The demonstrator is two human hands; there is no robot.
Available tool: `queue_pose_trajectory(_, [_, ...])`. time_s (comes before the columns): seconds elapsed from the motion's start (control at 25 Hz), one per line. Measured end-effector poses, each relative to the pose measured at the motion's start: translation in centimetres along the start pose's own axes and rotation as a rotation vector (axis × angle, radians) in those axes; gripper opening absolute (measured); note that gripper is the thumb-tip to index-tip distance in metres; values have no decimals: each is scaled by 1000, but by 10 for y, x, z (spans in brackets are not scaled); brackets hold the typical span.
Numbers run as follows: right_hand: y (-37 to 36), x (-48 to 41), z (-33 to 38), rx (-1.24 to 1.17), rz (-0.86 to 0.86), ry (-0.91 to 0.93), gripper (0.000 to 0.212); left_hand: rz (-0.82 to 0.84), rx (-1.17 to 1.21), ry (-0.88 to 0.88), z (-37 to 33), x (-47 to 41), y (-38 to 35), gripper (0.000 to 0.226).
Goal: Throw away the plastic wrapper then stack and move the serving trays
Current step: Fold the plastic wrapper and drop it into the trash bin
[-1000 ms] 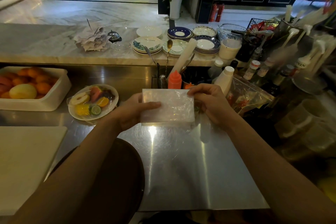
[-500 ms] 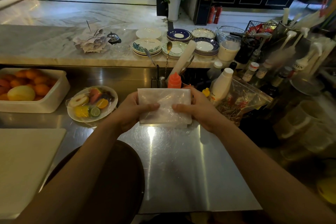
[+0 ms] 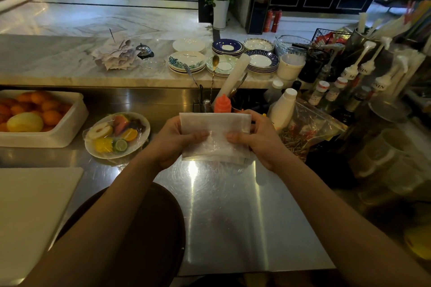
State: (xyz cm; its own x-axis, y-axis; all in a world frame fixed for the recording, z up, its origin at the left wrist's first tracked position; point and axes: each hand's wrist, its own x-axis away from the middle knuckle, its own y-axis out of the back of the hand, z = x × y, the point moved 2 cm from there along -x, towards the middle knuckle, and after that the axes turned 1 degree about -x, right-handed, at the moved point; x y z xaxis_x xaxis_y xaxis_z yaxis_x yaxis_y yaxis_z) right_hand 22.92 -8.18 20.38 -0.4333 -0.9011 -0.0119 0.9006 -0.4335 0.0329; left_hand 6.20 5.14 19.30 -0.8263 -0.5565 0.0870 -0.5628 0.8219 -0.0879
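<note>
A white rectangular pack covered in clear plastic wrapper (image 3: 215, 134) is held above the steel counter (image 3: 233, 216), just in front of me. My left hand (image 3: 173, 141) grips its left side with the thumb pressed on top. My right hand (image 3: 256, 137) grips its right side, thumb also on the film. Loose film hangs crumpled below the pack's lower edge. A dark round serving tray (image 3: 149, 235) lies at the counter's near edge, partly hidden under my left forearm.
A wrapped fruit plate (image 3: 116, 134) and a white tub of oranges (image 3: 39, 119) sit at left, above a white cutting board (image 3: 30, 212). Bottles, a zip bag (image 3: 307, 133) and jugs crowd the right. Stacked plates (image 3: 186, 62) line the marble ledge behind.
Both thumbs have slid inward over the top of the pack and now nearly meet at its middle; the pack has stayed at about the same spot above the counter.
</note>
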Motion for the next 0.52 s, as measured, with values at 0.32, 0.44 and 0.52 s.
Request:
queue_pose_trajectory(0.32, [12, 4, 1, -53, -76, -12, 34, 66, -17, 67, -2, 7, 2, 29])
queue_pose_trajectory(0.44, [12, 5, -2, -57, -76, -34, 41, 10, -49, 23, -3, 7, -1, 29])
queue_pose_trajectory(0.52, [12, 7, -4, -74, -59, -60, 41, -43, -49, 5, -3, 7, 0, 27])
